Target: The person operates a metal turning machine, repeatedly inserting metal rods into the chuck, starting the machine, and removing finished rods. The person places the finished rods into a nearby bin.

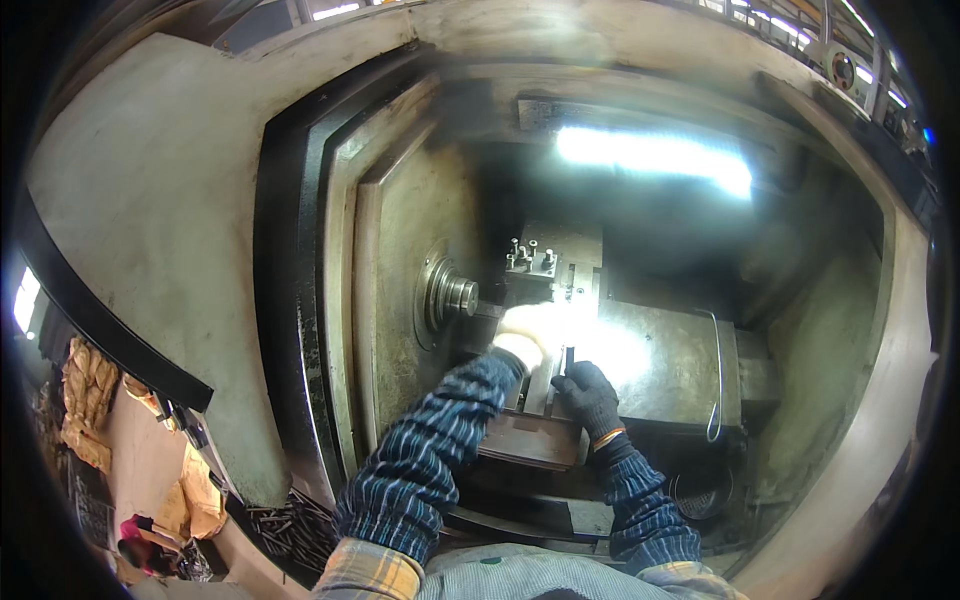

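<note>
My left hand, in a pale glove washed out by glare, reaches in beside the lathe's tool slide. Its fingers are lost in the bright light, so what it touches cannot be made out. In a dark glove, my right hand is closed around the lower end of a slim dark rod that stands up from its fingers. Just beyond the hands is a tool block with several bolts. The round metal spindle nose sticks out of the wall to the left of my left hand.
A bright lamp shines at the back of the enclosure. To the right, a hooked metal wire lies over a metal cover. The black door edge stands at left. Many dark rods lie piled at lower left.
</note>
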Demonstrator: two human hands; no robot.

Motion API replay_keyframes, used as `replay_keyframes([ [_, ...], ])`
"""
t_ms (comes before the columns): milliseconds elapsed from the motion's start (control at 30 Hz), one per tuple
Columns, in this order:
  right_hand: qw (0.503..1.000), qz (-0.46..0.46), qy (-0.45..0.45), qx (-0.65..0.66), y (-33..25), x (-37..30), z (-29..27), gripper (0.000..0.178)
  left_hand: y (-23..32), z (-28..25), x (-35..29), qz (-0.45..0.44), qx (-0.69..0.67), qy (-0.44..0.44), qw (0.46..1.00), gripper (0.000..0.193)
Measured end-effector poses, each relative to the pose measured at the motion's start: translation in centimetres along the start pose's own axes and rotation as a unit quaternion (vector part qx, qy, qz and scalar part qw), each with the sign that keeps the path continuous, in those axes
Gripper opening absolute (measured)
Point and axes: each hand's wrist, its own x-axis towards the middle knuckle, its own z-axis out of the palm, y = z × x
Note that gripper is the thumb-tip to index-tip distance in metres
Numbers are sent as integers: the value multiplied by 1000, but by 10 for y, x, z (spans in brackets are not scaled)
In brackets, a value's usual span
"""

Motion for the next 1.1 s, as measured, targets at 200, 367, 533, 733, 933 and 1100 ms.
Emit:
replay_keyframes([
  [200, 987, -11, -75, -141, -6, 26, -24, 50, 41, -26, -123, 49, -201, 271, 940, 37],
  [367, 955, -93, -104, -261, -52, 82, -5, 43, 19, -87, -226, -72, -414, 325, 847, 33],
  [533, 925, -152, -120, -327, -93, 133, 41, 33, 40, -149, -319, -138, -545, 462, 686, 40],
  [733, 908, -200, -133, -343, -89, 152, 46, 32, 21, -195, -407, -251, -398, 612, 635, 40],
  [933, 925, -222, -144, -273, -93, 177, 61, 39, -57, -211, -428, -355, -230, 585, 692, 28],
  [1100, 940, -232, -140, -209, -90, 199, 116, 76, -74, -199, -422, -284, -201, 611, 711, 29],
])
